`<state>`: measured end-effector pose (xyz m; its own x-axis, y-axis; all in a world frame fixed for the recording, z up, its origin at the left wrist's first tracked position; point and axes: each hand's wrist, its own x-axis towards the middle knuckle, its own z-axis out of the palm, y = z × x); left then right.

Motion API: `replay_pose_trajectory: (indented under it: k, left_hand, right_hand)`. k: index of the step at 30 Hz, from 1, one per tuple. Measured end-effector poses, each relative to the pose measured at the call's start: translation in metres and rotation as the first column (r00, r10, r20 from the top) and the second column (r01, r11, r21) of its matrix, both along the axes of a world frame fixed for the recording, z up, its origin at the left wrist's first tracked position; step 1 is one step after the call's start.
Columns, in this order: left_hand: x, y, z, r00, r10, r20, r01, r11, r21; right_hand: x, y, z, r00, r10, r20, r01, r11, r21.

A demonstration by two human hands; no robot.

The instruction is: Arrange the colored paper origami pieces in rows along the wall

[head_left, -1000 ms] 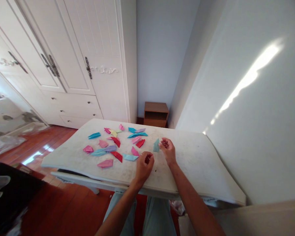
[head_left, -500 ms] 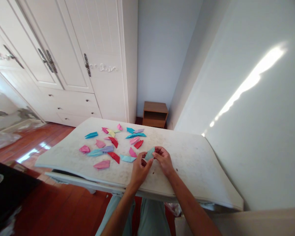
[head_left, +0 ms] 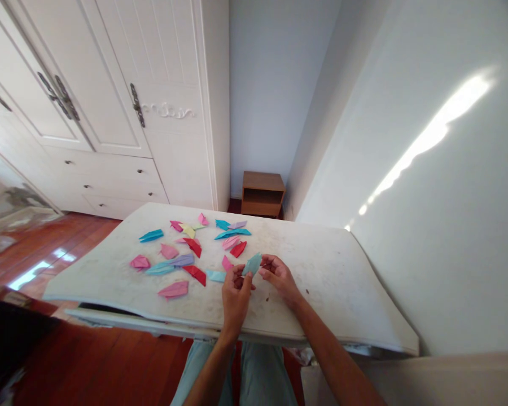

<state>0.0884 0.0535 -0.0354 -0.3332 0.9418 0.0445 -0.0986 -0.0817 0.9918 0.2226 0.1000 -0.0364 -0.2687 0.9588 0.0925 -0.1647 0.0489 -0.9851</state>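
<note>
A small light-teal piece of folded paper [head_left: 252,264] is held above the table near its front middle. My left hand [head_left: 237,290] pinches its lower end between thumb and fingers. Close at the paper's right edge is my right hand [head_left: 278,276], its thumb and bent forefinger apart; whether a fingertip touches the paper is hard to tell. Just left of my left hand lie a pale blue folded paper [head_left: 215,276] and a pink one [head_left: 227,263], both partly behind the fingers. A red folded paper [head_left: 238,249] rests a little farther back.
Several more folded papers in pink, red, blue, purple and yellow, such as a pink one [head_left: 173,290], spread over the left half of the white table [head_left: 322,254]. A white wardrobe [head_left: 173,158] and a small brown cabinet [head_left: 263,181] stand behind. A wall borders the right side.
The teal paper has shifted slightly left and tilted more upright in my left hand. My right thumb and forefinger have spread at its edge. The view has turned a little.
</note>
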Motion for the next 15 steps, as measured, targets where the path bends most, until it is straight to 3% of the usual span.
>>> replay_pose_trajectory:
  k: [4,9,15]
  left_hand:
    - [-0.001,-0.003,0.005,0.998,-0.046,0.042,0.047,0.999,-0.015]
    - [-0.002,-0.005,0.006,0.999,-0.051,-0.007,0.051,0.998,-0.044]
    - [-0.003,-0.005,0.002,0.994,-0.047,-0.103,0.041,0.997,-0.059]
  right_hand:
    - [-0.005,-0.006,0.002,0.992,0.083,0.095,-0.089,0.994,0.061]
    - [-0.009,-0.012,0.005,0.970,-0.009,0.244,-0.017,0.994,0.105]
    - [-0.010,-0.016,0.004,0.960,-0.046,0.276,0.032,0.998,0.054]
